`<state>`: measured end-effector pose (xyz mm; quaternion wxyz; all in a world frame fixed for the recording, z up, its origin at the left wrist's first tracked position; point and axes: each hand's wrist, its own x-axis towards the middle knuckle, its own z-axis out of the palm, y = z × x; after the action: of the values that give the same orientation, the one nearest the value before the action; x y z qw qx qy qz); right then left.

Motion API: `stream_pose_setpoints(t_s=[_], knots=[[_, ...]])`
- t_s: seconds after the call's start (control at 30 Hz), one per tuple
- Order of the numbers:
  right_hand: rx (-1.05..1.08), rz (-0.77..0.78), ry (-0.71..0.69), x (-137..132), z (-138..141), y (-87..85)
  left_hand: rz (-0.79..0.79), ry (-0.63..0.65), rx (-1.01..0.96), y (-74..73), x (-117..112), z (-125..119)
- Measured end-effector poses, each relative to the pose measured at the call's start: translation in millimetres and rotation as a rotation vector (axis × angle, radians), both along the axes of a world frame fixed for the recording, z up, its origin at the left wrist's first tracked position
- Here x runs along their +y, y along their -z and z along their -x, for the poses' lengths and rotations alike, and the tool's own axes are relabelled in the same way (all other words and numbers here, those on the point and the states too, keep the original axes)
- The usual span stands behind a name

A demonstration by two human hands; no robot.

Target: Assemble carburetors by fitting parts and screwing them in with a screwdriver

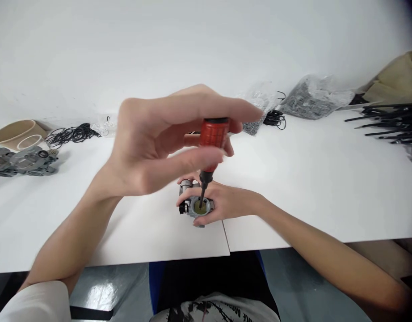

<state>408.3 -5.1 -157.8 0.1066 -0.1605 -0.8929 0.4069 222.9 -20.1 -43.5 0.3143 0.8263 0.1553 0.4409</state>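
Note:
My left hand (pixel 166 138), raised in front of the camera, has its fingers and thumb curled round the red handle of a screwdriver (pixel 215 138). The screwdriver points down, its shaft ending at the brass-coloured round plate inside the bore of a grey metal carburetor (pixel 195 213). The carburetor sits on the white table, bore facing up. My right hand (pixel 222 201) wraps round it from the right, fingers along the far and left side and thumb along the near side. The screwdriver's tip and any screw under it are too small to make out.
More grey carburetors (pixel 25 161) stand at the far left beside a tan round container (pixel 16 130) and black cords (pixel 73 135). Along the wall lie clear bags of small metal parts (pixel 311 98). Black rod-like parts (pixel 390 125) stick out at the right. A seam divides the table (pixel 142 237).

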Motion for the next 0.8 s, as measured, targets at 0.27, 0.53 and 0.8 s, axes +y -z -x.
stream_pose_setpoints(t_s=[0.27,0.53,0.8], knots=[[-0.014,-0.020,0.003,-0.1,0.1,-3.6,-0.036,-0.116,-0.028,6.8,-8.0,-8.6],[0.015,0.001,-0.014,0.0,0.2,-0.5,-0.230,-0.087,-0.137,-1.7,-3.2,-5.3],[-0.003,0.012,-0.018,-0.1,0.0,-2.3,-0.104,0.005,0.045,-19.0,-13.1,-0.9]])
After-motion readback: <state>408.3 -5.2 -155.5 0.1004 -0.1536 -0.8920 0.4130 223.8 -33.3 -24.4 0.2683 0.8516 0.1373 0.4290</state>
